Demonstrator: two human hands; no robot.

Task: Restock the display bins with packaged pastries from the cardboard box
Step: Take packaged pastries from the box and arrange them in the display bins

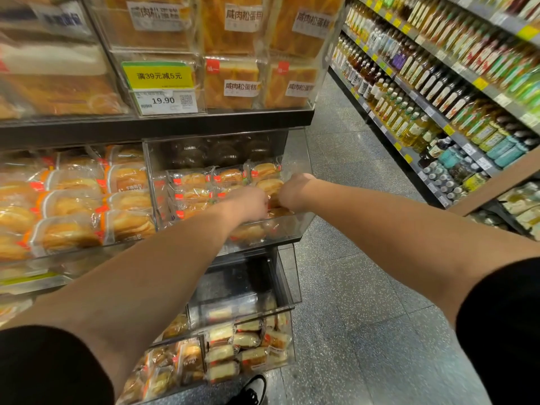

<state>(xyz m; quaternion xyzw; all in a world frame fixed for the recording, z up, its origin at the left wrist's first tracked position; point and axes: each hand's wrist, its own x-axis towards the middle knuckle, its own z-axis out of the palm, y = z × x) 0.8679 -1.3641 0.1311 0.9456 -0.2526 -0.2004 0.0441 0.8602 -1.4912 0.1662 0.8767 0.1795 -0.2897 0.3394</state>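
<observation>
On far left, a clear bin [73,249] is sitting packed with wrapped buns in white trays [70,232]. Above it, a yellow promo sign over a 19.90 price tag [165,102] is hanging on the shelf front; sliced cake packs [232,83] are stacked beside it. Mid-frame, the clear display bin [292,226] is holding rows of small packaged pastries [191,180]. Left hand [248,204] is reaching into that bin, knuckles up, fingers curling down among the packs at the right end; whether it's actually pinching one, cannot tell. Right hand [295,192] is just beside it, touching or nearly so, fingers hidden behind the wrist and curling onto a pastry pack [270,185]; grip not readable either. Below, a lower bin [287,340] is showing pale wrapped cakes [222,353]. A black-and-white shoe [254,388] is standing on the speckled floor [365,317]. Far right, shelves of bottled drinks [423,92] are running down the aisle. Cardboard box isn't in frame.
</observation>
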